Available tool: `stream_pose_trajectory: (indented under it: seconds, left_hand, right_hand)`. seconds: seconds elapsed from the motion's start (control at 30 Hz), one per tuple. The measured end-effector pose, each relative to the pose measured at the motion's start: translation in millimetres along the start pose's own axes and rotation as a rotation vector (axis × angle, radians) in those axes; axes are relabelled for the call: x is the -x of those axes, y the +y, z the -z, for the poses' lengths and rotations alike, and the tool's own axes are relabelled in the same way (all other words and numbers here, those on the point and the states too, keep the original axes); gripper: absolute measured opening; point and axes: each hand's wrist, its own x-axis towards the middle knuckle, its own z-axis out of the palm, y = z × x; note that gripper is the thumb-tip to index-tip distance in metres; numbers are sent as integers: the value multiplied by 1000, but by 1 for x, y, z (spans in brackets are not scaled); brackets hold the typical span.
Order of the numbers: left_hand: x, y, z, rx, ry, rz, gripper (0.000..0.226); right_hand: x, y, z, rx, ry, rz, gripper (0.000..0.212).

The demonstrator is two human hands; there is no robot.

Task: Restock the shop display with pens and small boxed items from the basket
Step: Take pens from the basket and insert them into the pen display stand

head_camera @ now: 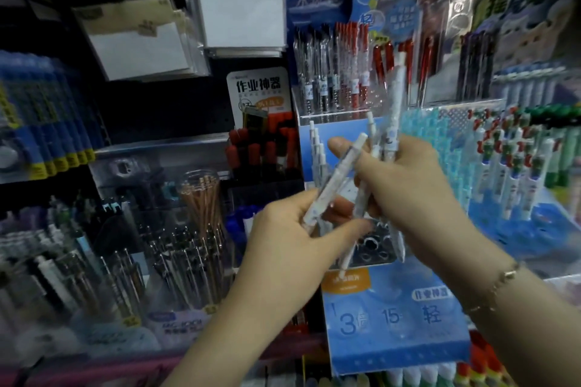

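The person is standing close to the pen display, both hands raised in front of it. The right hand is gripping a bundle of white pens, fingers curled round their middles, the pens standing nearly upright with one tall end poking above the rest. The left hand is pinching a single white pen near its lower end; that pen is slanting up and to the right, its top crossing just in front of the right thumb. The holed tray is sitting directly below both hands, nearer the left one, so that pen looks likeliest to go in first.
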Motion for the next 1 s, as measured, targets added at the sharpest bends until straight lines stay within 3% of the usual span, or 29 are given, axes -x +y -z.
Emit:
stream_pose_trajectory:
  seconds: [0.13, 0.23, 0.33, 0.47, 0.63, 0.77, 0.87, 1.0]
  left_hand:
    - [0, 2, 12, 308, -151, 247, 23]
    - [2, 2, 20, 518, -319, 294, 23]
    - [4, 1, 25, 535, -363, 330, 22]
    - [9, -5, 40, 447, -384, 334, 28]
    - [10, -13, 54, 674, -103, 358, 24]
    - [8, -13, 41, 890, 185, 303, 25]
    - [6, -6, 30, 728, 319, 184, 30]
    - [-2, 9, 25, 303, 375, -111, 16]
  right_hand:
    - [0, -8, 12, -205, -216, -79, 36]
    - [-3, -9, 25, -335, -397, -132, 34]
    - [-2, -9, 28, -336, -487, -174, 36]
    - [2, -15, 32, -299, -437, -104, 16]
    - [13, -7, 38, -296, -297, -118, 14]
    - [37, 7, 27, 2, -269, -142, 11]
    - [48, 15, 14, 158, -284, -124, 12]
    - [38, 13, 17, 162, -396, -160, 16]
